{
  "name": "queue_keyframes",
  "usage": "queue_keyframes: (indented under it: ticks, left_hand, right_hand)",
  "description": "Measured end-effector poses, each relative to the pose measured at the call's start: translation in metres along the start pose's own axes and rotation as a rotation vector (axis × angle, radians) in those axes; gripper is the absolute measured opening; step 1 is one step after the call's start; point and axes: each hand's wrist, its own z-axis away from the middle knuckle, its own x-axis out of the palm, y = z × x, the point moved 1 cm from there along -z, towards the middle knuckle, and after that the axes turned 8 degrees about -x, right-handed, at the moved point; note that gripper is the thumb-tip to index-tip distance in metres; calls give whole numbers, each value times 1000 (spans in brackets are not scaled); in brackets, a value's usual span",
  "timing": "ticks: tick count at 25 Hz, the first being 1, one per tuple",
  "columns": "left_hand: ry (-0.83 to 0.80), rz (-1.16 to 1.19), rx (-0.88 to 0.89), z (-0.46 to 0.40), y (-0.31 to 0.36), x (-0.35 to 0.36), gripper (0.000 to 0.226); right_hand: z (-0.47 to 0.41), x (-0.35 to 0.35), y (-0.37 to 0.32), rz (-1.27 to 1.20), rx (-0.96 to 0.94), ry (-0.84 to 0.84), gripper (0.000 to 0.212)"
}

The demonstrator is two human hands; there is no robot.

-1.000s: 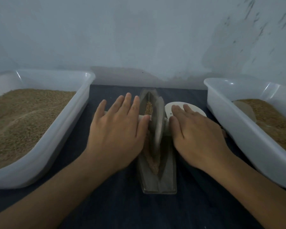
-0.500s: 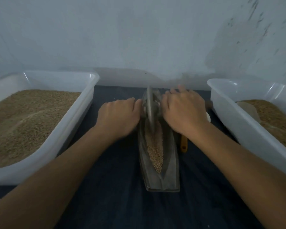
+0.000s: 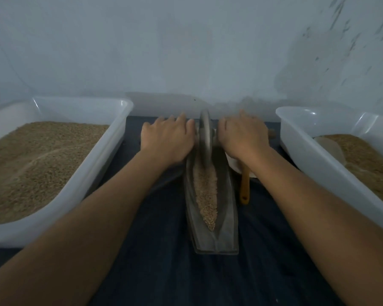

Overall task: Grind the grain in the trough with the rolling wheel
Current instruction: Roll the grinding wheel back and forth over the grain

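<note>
Our left hand (image 3: 167,141) and right hand (image 3: 241,138) press curled on the wheel (image 3: 205,138) axle at the trough's (image 3: 227,208) far end; behind them, tan grain (image 3: 206,195) lies in open trough.

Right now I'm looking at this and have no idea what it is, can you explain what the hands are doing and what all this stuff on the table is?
This is one picture, taken by a camera worn on the person's head, looking forward and down at their own arms. No machine is involved, only two bare hands.

In the middle lies a narrow boat-shaped trough with grain in its groove. A metal wheel stands on edge at the trough's far end. The left hand and right hand rest over the axle on either side of the wheel; whether the fingers wrap around it is hidden.

On the dark cloth, a white tub on the left and another tub on the right hold more grain. Beside the trough lies a tool with a yellow handle.
</note>
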Motion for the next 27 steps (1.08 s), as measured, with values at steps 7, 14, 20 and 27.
queue_keyframes:
  ticks: [7, 14, 20, 27]
  left_hand:
    - [143, 36, 108, 79, -15, -3, 60]
    - [101, 95, 140, 96, -16, -11, 70]
    - [36, -99, -9, -18, 11, -4, 47]
    - [208, 68, 133, 92, -14, -7, 64]
  right_hand:
    - [83, -8, -10, 33, -121, 104, 61]
    - [92, -14, -9, 56, -186, 87, 66]
    - [-1, 5, 6, 9, 19, -6, 35]
    - [96, -9, -9, 47, -139, 143, 64]
